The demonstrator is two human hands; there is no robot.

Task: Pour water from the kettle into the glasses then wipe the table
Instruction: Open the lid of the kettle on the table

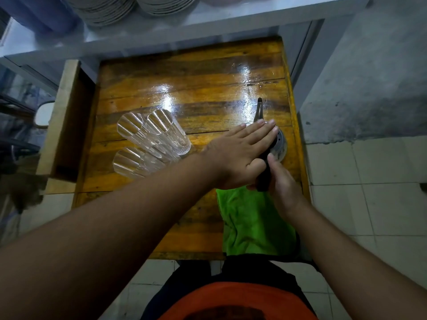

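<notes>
A metal kettle (280,144) stands at the right side of the wooden table (196,93), its thin spout (259,109) pointing away from me. My right hand (284,181) grips the kettle's black handle (263,179). My left hand (240,153) lies flat across the kettle's lid, fingers stretched out. Three tall clear ribbed glasses (150,139) stand together left of the kettle, empty as far as I can see. A green cloth (251,222) lies on the table's near right corner, under my hands.
A wooden box or drawer (67,121) adjoins the table's left edge. A pale shelf (161,31) with stacked plates (111,8) hangs over the far side. A grey wall (369,77) and tiled floor (369,192) lie to the right. The tabletop shines wet near the spout.
</notes>
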